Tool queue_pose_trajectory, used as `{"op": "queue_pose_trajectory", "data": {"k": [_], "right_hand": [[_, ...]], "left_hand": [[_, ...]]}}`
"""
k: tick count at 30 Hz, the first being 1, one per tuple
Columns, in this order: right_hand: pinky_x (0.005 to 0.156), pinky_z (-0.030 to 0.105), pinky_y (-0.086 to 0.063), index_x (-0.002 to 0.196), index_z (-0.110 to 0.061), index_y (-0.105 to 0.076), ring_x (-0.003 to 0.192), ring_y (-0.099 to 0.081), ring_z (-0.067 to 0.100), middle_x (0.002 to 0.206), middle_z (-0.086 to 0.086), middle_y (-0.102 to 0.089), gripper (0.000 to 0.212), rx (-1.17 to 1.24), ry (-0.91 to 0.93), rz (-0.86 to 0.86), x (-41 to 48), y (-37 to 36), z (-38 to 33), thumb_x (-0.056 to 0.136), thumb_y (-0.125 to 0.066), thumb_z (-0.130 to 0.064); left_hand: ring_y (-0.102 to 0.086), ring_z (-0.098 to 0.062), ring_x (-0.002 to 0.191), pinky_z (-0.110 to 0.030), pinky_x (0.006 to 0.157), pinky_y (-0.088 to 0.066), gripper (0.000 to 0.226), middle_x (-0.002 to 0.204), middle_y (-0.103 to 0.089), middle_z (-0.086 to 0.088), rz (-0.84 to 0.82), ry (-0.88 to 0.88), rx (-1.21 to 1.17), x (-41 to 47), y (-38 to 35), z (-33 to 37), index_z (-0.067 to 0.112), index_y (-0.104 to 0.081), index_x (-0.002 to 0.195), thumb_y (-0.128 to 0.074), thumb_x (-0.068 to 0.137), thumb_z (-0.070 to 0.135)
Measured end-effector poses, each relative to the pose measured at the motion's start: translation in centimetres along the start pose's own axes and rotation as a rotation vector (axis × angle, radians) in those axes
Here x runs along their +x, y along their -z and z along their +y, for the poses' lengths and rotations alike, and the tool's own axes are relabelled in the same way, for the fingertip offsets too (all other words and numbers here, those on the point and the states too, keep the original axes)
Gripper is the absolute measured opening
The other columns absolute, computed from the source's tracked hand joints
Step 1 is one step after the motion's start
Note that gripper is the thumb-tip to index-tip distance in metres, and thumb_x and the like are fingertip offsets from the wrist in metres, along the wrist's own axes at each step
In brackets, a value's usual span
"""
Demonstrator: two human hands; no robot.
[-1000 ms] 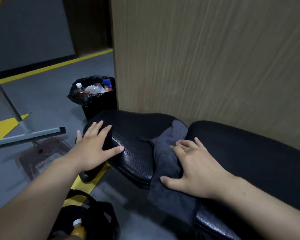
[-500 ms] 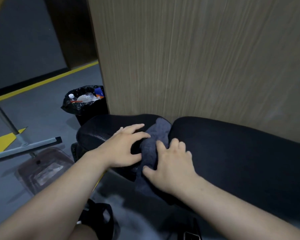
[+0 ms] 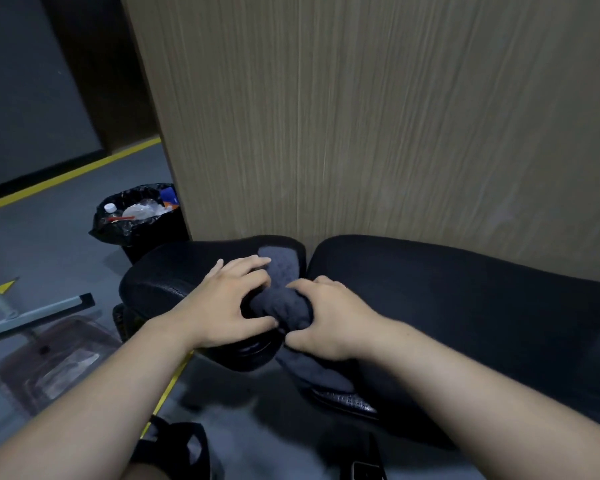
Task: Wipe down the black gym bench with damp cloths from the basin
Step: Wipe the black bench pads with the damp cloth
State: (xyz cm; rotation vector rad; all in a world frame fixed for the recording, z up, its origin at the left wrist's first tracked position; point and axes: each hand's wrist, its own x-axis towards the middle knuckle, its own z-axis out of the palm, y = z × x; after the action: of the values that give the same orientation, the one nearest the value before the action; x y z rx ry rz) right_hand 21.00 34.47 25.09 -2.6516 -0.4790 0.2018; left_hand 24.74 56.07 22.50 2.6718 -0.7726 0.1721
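Both hands are gathering a dark grey cloth (image 3: 281, 303) that lies in the gap between the two black pads of the gym bench (image 3: 447, 289). The left hand (image 3: 222, 306) curls its fingers over the bunched middle of the cloth with the thumb hooked underneath, so it grips a fold of fabric. The right hand (image 3: 329, 323) closes on the cloth from the other side, pinching it against the edge of the longer pad. One end of the cloth lies flat on the smaller seat pad (image 3: 174, 271), and the other end hangs down off the near edge.

The step in hand looks like bunching the cloth into a wad before the next stroke. To do that well, pull the hanging tail up into the palm first — a loose end drags and leaves streaks. Then press with a flat hand and run along the length of each pad, and push the cloth down into the seam, where grime likely collects. The cloth looks soft and limp, so it should fold easily.

No basin can be made out. A black-lined waste bin (image 3: 139, 216) stands on the floor beyond the seat pad, against the wood-grain panel (image 3: 378, 116).
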Motion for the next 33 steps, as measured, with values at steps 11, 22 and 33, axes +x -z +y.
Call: {"op": "queue_pose_trajectory", "data": {"k": [11, 22, 33], "right_hand": [[0.112, 0.029, -0.032, 0.144, -0.042, -0.032, 0.134, -0.037, 0.009, 0.143, -0.014, -0.043, 0.079, -0.189, 0.159, -0.112, -2.0, 5.2, 6.7, 0.077, -0.053, -0.004], [0.102, 0.025, -0.042, 0.145, -0.042, -0.037, 0.116, -0.052, 0.006, 0.124, -0.016, -0.050, 0.076, -0.133, 0.176, 0.021, -1.4, 4.3, 10.5, 0.078, -0.071, -0.052], [0.099, 0.028, -0.044, 0.139, -0.043, -0.042, 0.113, -0.054, 0.006, 0.120, -0.017, -0.053, 0.061, -0.133, 0.152, 0.097, 0.1, 5.8, 14.3, 0.085, -0.067, -0.037]], "left_hand": [[-0.048, -0.007, 0.121, -0.040, 0.110, -0.033, 0.102, 0.129, -0.052, 0.017, -0.181, -0.002, 0.084, 2.9, -0.5, 3.7, 0.037, -0.031, 0.142, -0.069, 0.057, 0.081], [-0.050, -0.003, 0.087, -0.031, 0.082, -0.036, 0.032, 0.086, -0.055, 0.016, -0.108, -0.106, 0.130, 5.6, -1.6, 3.0, 0.034, -0.054, 0.094, -0.056, 0.068, 0.053], [-0.051, 0.000, 0.106, -0.035, 0.095, -0.039, 0.061, 0.109, -0.053, 0.022, -0.183, -0.081, 0.086, 8.6, -2.4, 2.4, 0.046, -0.043, 0.129, -0.048, 0.075, 0.073]]}}
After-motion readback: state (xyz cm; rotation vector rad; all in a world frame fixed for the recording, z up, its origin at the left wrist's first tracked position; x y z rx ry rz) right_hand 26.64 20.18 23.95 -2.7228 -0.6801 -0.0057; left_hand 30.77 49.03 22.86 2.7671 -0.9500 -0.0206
